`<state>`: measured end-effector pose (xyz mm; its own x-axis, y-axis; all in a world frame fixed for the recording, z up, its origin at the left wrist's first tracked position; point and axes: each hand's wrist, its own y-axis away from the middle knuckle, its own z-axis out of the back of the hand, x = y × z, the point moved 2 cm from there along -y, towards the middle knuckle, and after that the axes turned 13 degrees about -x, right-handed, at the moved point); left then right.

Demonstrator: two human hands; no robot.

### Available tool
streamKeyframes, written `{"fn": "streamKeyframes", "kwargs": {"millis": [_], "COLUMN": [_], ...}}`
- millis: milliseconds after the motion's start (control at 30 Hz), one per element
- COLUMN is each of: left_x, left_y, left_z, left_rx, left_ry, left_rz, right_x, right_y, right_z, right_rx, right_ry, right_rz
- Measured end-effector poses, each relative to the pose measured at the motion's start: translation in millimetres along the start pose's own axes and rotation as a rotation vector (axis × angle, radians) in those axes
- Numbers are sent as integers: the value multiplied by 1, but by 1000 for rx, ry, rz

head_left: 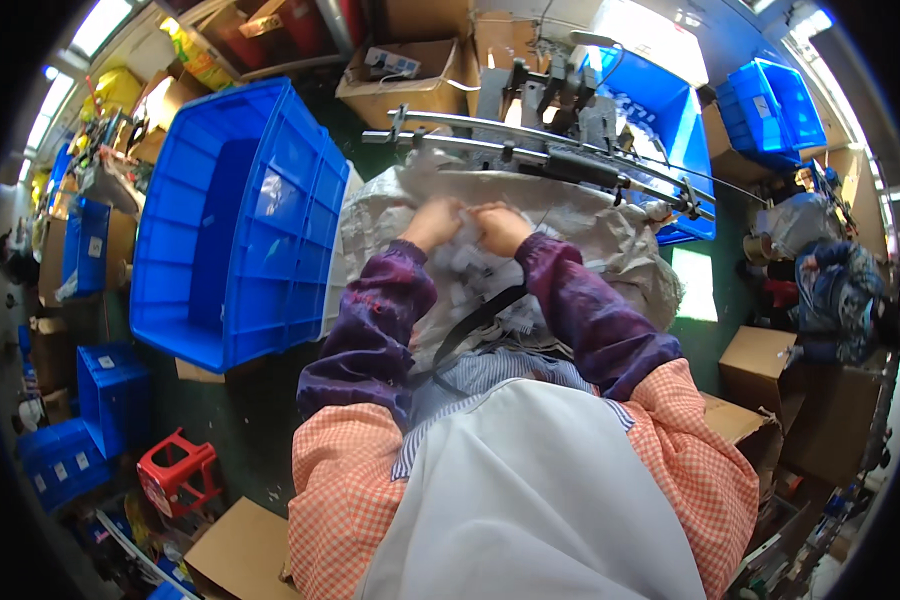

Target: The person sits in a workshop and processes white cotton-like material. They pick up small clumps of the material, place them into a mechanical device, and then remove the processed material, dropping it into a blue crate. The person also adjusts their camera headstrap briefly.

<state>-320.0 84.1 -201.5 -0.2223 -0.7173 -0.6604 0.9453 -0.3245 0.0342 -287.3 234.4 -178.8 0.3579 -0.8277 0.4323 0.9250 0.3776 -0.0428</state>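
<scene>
My left hand [434, 224] and my right hand [501, 228] are close together above a pale woven sack [620, 255] in front of me. The fingers of both are bent inward and closed, their tips almost meeting. Whatever sits in them is too small and blurred to name. Below the hands, many small white pieces [467, 262] lie loose on the sack. Just beyond it stands a bench device [560, 160] with long metal rails and a dark clamp-like block on top. A black strap [478, 325] curves across the sack towards my lap.
At my left stands a large blue crate [245, 225] on its side. Another blue crate [695, 140], holding white pieces, is behind the device at right. Cardboard boxes [410, 85], a red stool [178, 472] and more blue crates [115, 400] surround me. Another person [840, 290] is at far right.
</scene>
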Motion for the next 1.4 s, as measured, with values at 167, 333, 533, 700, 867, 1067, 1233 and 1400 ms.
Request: {"fn": "streamKeyframes", "kwargs": {"millis": [167, 333, 533, 700, 867, 1067, 1233, 1400], "left_x": [-2, -12, -48, -79, -92, -92, -90, -93], "left_y": [17, 33, 40, 52, 53, 61, 63, 63], "left_z": [8, 14, 26, 36, 39, 49, 49, 48], "left_rx": [-53, -195, -304, -335, -392, -391, -414, -414], "left_ry": [6, 70, 83, 20, -27, -26, -24, -33], "left_rz": [-29, -27, -175, -182, -182, -121, -110, -87], "right_x": [11, 25, -39, -122, -168, -178, -185, -205], "right_y": [1, 40, 70, 33, -18, -26, -34, -47], "right_z": [21, 69, 105, 154, 152, 148, 154, 143], "right_rx": [-12, -470, -779, -836, -603, -504, -553, -603], "right_ry": [-88, -521, -634, -111, 234, 402, 382, 355], "right_rz": [126, 251, -161, -170, -149, -316, -335, -263]}}
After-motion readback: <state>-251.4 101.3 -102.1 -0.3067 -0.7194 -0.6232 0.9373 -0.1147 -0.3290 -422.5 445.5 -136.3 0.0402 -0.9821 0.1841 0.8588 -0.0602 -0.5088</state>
